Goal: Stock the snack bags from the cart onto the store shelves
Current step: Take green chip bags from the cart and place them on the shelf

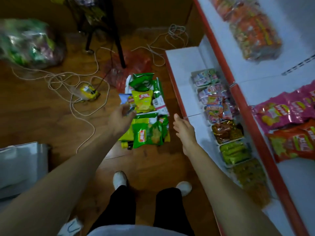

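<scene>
A pile of green and yellow snack bags (146,116) lies on the wooden floor ahead of me. My left hand (121,119) hovers over the pile's left edge with fingers loosely curled; blur hides whether it touches a bag. To the right of the pile my right hand (185,131) reaches forward with fingers relaxed and holds nothing. The white shelf with red edging (184,65) stands at the right, its lowest level lined with small snack packs (219,113). Pink bags (288,109) and orange bags (293,142) sit on the level above.
Loose white cords (73,86) and a yellow object (87,92) sprawl across the floor at left. A clear sack of green packets (29,43) sits far left, black chair legs (119,40) behind the pile, a grey box (22,167) at lower left. My white shoes (120,179) stand below.
</scene>
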### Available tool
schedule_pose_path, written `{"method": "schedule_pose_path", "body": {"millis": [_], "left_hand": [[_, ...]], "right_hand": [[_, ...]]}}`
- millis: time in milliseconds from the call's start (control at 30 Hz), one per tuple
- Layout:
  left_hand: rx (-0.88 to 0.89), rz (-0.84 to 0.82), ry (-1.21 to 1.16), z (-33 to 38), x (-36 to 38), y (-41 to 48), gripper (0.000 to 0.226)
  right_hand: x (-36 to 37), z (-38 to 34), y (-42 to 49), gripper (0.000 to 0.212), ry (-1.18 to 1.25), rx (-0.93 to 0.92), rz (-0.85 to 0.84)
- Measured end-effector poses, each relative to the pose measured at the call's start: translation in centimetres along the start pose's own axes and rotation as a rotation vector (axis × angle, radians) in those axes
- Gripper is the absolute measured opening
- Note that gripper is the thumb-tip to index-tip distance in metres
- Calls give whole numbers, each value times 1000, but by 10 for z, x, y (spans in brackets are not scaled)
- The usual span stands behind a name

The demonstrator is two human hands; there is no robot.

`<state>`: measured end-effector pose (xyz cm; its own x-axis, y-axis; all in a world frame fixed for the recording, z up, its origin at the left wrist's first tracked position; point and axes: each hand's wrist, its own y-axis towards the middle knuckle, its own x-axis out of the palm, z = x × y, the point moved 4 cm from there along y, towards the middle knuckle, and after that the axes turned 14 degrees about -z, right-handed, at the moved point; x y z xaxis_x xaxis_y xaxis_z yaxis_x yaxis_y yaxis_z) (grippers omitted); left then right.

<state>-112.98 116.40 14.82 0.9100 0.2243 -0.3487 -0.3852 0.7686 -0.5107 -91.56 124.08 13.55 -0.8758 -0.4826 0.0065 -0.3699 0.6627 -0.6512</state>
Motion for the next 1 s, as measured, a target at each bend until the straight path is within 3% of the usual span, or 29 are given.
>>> {"method": "schedule_pose_path", "body": {"millis": [133, 433, 567, 667, 733, 800, 867, 1000], "left_hand": [[-51, -47, -76, -40, -46, -4, 44], [-150, -214, -84, -93, -31, 19, 43], [-344, -238, -127, -135, -1, 27, 26], [-502, -246, -242, -162, 29, 27, 35], [-574, -241, -291, -174, 50, 27, 39], [-634, -251, -347, -182, 69, 26, 38], [-678, -266, -498, -185, 88, 24, 39], [-768, -164, -762, -191, 115, 19, 36]], "right_hand": [[45, 24, 6, 24, 47, 101, 28], [62, 69, 22, 78, 56, 247, 218], [56, 86, 41, 87, 57, 330, 199], [50, 94, 60, 87, 15, 346, 205], [46, 93, 72, 84, -274, 244, 226], [45, 83, 87, 78, -685, 30, 188], [49, 73, 105, 74, -957, -127, 48], [61, 67, 147, 64, -1255, -175, -225]]}}
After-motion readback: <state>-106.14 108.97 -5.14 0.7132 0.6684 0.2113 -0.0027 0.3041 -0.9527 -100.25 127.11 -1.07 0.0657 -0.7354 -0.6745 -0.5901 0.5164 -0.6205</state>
